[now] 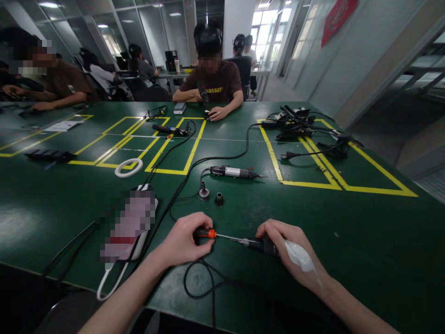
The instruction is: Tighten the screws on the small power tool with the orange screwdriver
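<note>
Item one: a small screwdriver with an orange-and-black handle and thin steel shaft (222, 236), lying level, long axis left to right, near the front edge of the dark green table (347, 222). My left hand (184, 241) is closed around its handle. The tip meets the nose of a black corded electric tool (264, 245), which my right hand (288, 246) grips; a white patch lies on the back of that hand. The two hands face each other, tool between them, equally near.

Just beyond: two small dark metal collars (211, 195), then a second black-and-silver corded tool (236, 172). Left: a white ring of tape (128, 167). Far right: a heap of black cables and plugs (302, 125). Opposite: a seated person's hand (217, 112).
</note>
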